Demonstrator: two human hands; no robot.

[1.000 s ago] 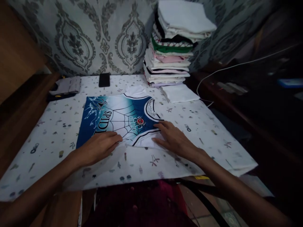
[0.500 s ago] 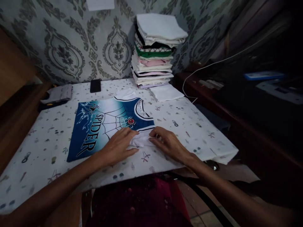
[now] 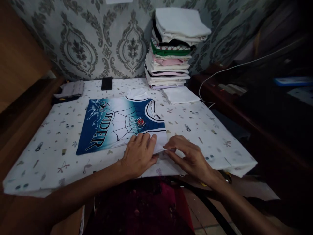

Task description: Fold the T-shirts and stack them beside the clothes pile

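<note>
A blue, white and teal T-shirt [image 3: 124,125] printed with "SPIDER", a web and spiders lies flat, its neckline to the right. Its near white sleeve [image 3: 160,141] spreads toward me; the far sleeve [image 3: 138,93] lies on the other side. My left hand [image 3: 140,153] is closed over the near sleeve, fingers bent on top and thumb by the edge. The cloth under that palm is hidden. Between thumb and fingers, my right hand [image 3: 184,153] pinches the sleeve's outer corner.
A tall stack of folded clothes [image 3: 171,62] stands against the wall, with a folded white cloth [image 3: 181,95] before it. A black phone [image 3: 107,84] and a folded garment [image 3: 70,89] are at the back left. A white cable [image 3: 227,69] runs at right. The patterned tablecloth [image 3: 58,137] covers the table.
My left hand has turned from fingers spread beside the sleeve to closed over it. The near sleeve is drawn out flatter toward me. The view has shifted slightly.
</note>
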